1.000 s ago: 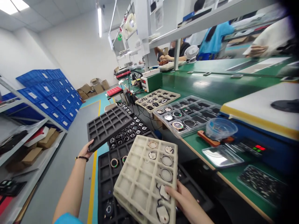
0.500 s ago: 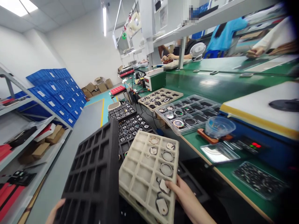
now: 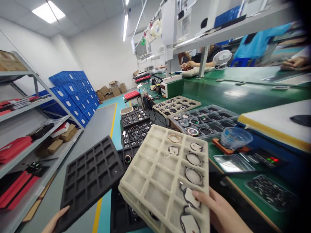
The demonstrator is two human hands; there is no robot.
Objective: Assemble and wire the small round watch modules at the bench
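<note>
At the lower left, my left hand point(image 3: 56, 220) grips the near corner of a black compartment tray point(image 3: 91, 173), held tilted over the aisle; its pockets hold nothing I can see. My right hand point(image 3: 216, 205) is closed on the right edge of a beige compartment tray point(image 3: 159, 176), thumb on top. More beige trays show beneath it. Rings and small white parts with black edging lie in its right-hand pockets, while the left pockets are bare. Behind and below are black trays point(image 3: 136, 134) filled with round watch-like parts, partly hidden by the beige tray.
On the green bench point(image 3: 235, 94) are a clear tray point(image 3: 213, 121) of round parts, a clear bowl point(image 3: 235, 137), a box of small dark parts point(image 3: 269, 192) and a power supply point(image 3: 172, 86). Shelving point(image 3: 41, 139) lines the left. Co-workers sit across the bench.
The black tray has swung away from the beige tray, down and to the left, showing its pockets more fully. The beige tray appears further right and nearer, still in my right hand.
</note>
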